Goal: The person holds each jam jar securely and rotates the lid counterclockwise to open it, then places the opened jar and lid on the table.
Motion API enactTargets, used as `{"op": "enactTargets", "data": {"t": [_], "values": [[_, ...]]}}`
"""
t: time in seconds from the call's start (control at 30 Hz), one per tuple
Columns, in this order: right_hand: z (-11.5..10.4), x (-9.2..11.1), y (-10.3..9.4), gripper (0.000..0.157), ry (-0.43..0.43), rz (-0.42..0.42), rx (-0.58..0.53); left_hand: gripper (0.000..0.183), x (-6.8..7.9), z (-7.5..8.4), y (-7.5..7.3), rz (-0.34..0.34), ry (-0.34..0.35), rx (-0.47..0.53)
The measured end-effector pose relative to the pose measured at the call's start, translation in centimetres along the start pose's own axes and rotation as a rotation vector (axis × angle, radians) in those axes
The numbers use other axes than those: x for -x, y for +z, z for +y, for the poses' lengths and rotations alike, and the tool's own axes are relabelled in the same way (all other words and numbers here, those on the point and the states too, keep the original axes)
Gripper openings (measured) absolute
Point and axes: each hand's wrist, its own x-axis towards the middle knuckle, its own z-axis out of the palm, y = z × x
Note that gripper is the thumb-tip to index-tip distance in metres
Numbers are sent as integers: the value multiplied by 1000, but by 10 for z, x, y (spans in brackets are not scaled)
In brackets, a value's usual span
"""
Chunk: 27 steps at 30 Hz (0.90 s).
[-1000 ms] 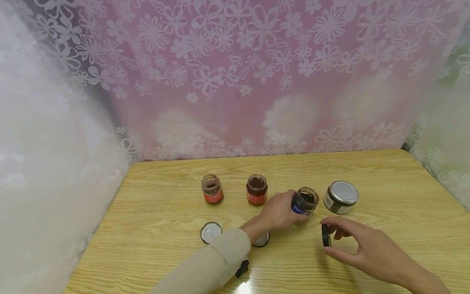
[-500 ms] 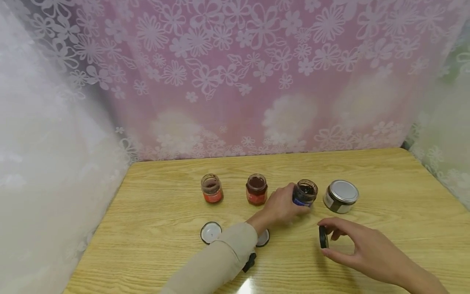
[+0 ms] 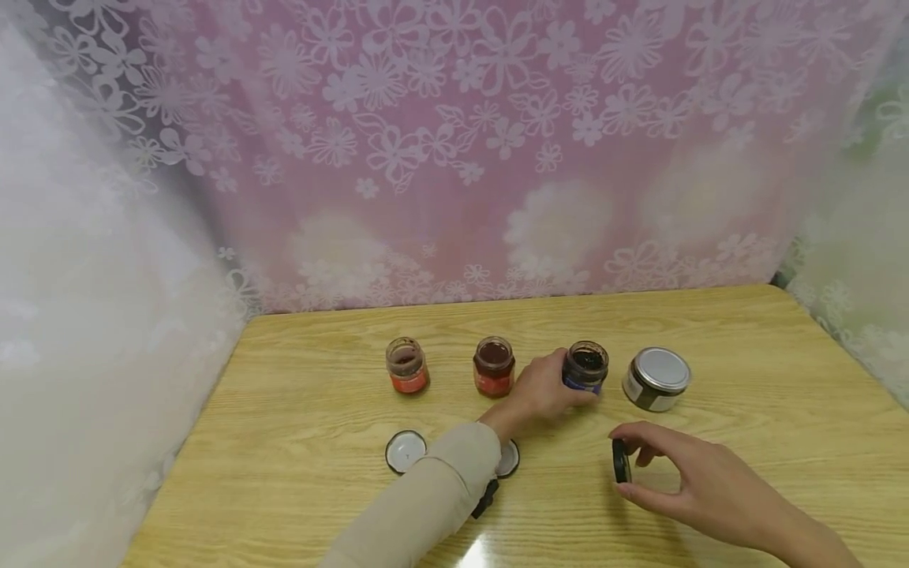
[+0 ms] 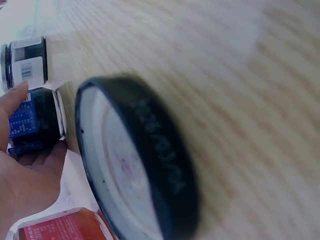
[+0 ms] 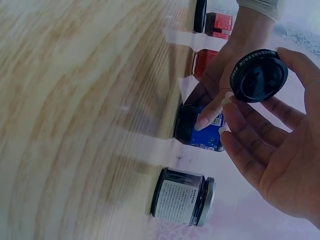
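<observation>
My left hand (image 3: 543, 386) grips a dark jar with a blue label (image 3: 585, 386) from its left side. The jar stands upright and uncapped, with dark contents inside. Between thumb and fingertips my right hand (image 3: 713, 481) pinches a black jar lid (image 3: 621, 461), turned on edge, in front of the jar and apart from it. In the right wrist view the lid's glossy black face (image 5: 260, 77) shows. The left wrist view has the blue label (image 4: 22, 120) between my left thumb and fingers.
Two uncapped red-labelled jars (image 3: 408, 371) (image 3: 494, 371) stand to the left. A jar with a silver lid (image 3: 656, 380) stands closed on the right. Two lids lie white side up: one at the left (image 3: 406, 452), one (image 3: 508, 459) partly hidden by my left sleeve (image 3: 454, 473).
The blue-labelled jar has moved back and slightly left in my left hand and gone from tilted to upright. My right hand has shifted a little left with the lid.
</observation>
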Motion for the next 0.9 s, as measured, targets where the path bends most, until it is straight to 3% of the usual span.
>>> {"op": "enactTargets", "data": {"t": [0.27,0.5,0.67,0.77,0.9], "values": [[1,1,-3,47,1,-56,-12,58,0,0,5,26,-23,26],[1,3,-2,46,8,-2,-12,93,9,0,8,50,-29,-31],[4,2,-4,48,45,-1,-27,101,33,14,2,95,-96,-12],[6,1,-6,50,69,-16,-45,96,51,21,-7,112,-105,31],[9,0,-6,52,84,-35,-73,77,71,20,-20,95,11,-10]]}}
